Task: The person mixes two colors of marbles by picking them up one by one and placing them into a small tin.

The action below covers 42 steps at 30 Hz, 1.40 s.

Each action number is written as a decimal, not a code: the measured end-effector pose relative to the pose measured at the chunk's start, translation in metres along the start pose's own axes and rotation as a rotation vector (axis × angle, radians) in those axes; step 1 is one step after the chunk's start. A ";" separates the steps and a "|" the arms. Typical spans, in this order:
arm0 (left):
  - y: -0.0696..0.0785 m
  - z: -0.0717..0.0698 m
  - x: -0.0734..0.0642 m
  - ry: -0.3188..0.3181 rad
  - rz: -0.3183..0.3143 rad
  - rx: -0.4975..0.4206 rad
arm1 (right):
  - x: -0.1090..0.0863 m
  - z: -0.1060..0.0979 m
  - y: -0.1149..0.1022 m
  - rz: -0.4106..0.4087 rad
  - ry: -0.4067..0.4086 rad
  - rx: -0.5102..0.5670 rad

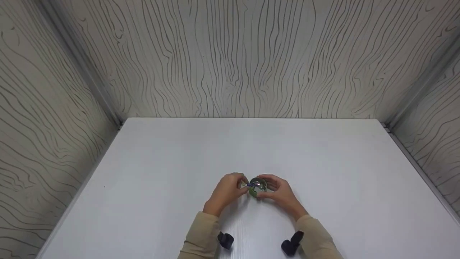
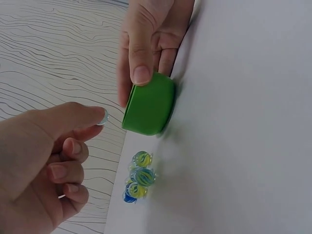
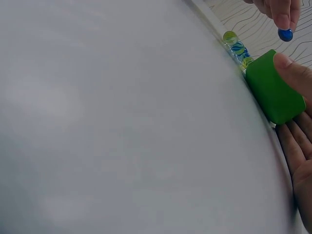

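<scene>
A small green cup (image 2: 151, 107) stands on the white table, its rounded wall showing in both wrist views. My right hand (image 1: 282, 192) holds it, thumb at the rim and fingers along the far side. Beside the cup, my left hand (image 1: 228, 189) pinches a glass marble (image 3: 285, 34) between thumb and fingertip, raised near the rim. That marble looks blue in the right wrist view and pale in the left wrist view. Several glass marbles (image 2: 144, 176) with yellow, green and blue swirls lie clustered on the table close to the cup. The cup's inside is mostly hidden.
The white tabletop (image 1: 161, 154) spreads around both hands. Wood-grain patterned panels (image 1: 230, 61) rise behind and at the sides. Tan sleeves cover the forearms, and a dark wrist camera (image 1: 225, 240) sits by the left sleeve, with another (image 1: 291, 244) by the right.
</scene>
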<state>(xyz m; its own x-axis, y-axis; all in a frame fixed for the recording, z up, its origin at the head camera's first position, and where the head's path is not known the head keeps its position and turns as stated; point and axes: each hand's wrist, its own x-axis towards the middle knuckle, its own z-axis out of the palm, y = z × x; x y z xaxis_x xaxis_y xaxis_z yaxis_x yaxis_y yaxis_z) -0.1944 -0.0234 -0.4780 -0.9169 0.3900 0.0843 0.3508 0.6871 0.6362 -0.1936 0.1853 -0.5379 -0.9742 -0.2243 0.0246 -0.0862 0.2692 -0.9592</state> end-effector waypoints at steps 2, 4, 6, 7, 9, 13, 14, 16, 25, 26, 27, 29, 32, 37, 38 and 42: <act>0.001 -0.001 0.001 0.001 -0.004 -0.002 | 0.000 0.000 0.000 -0.001 0.002 0.002; 0.002 -0.001 0.002 0.006 0.003 -0.001 | 0.000 0.000 0.000 0.001 0.001 0.004; 0.003 -0.001 0.003 0.007 0.008 0.000 | 0.001 -0.001 0.000 0.000 0.000 0.008; 0.003 -0.001 0.004 0.005 0.010 0.002 | 0.001 -0.001 0.000 0.002 0.001 0.011; 0.004 -0.001 0.005 0.003 0.014 0.005 | 0.001 -0.001 -0.001 -0.002 -0.003 0.015; 0.005 -0.001 0.007 -0.005 0.019 0.015 | 0.001 -0.002 -0.001 -0.009 -0.010 0.031; 0.005 -0.001 0.007 -0.005 0.022 0.019 | 0.000 -0.002 -0.001 -0.011 -0.013 0.034; 0.005 -0.001 0.008 -0.002 0.029 0.025 | 0.001 -0.002 -0.001 -0.009 -0.014 0.038; 0.006 -0.001 0.007 -0.013 0.016 0.016 | 0.000 -0.001 0.001 -0.028 -0.021 0.027; 0.006 -0.001 0.007 -0.016 0.014 0.013 | 0.000 -0.001 0.001 -0.028 -0.019 0.022; 0.007 -0.001 0.008 -0.019 0.012 0.009 | 0.000 -0.001 0.002 -0.031 -0.015 0.017; 0.008 0.000 0.008 -0.018 0.010 0.006 | 0.000 -0.001 0.002 -0.026 -0.007 0.011; 0.009 0.000 0.009 -0.020 -0.004 0.008 | 0.000 -0.001 0.002 -0.024 -0.002 0.011; 0.011 0.001 0.011 -0.020 0.001 0.034 | 0.001 -0.001 0.002 -0.033 -0.015 0.034; 0.011 0.001 0.011 -0.019 0.004 0.042 | 0.001 -0.001 0.002 -0.033 -0.017 0.041; 0.010 0.003 0.012 -0.012 0.018 0.059 | 0.000 -0.001 0.001 -0.028 -0.016 0.046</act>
<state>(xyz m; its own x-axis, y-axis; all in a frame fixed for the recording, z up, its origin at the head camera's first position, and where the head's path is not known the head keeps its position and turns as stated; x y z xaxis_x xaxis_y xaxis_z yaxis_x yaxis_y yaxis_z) -0.2015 -0.0102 -0.4726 -0.9080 0.4099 0.0862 0.3785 0.7149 0.5879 -0.1943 0.1868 -0.5387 -0.9680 -0.2462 0.0479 -0.1038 0.2191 -0.9702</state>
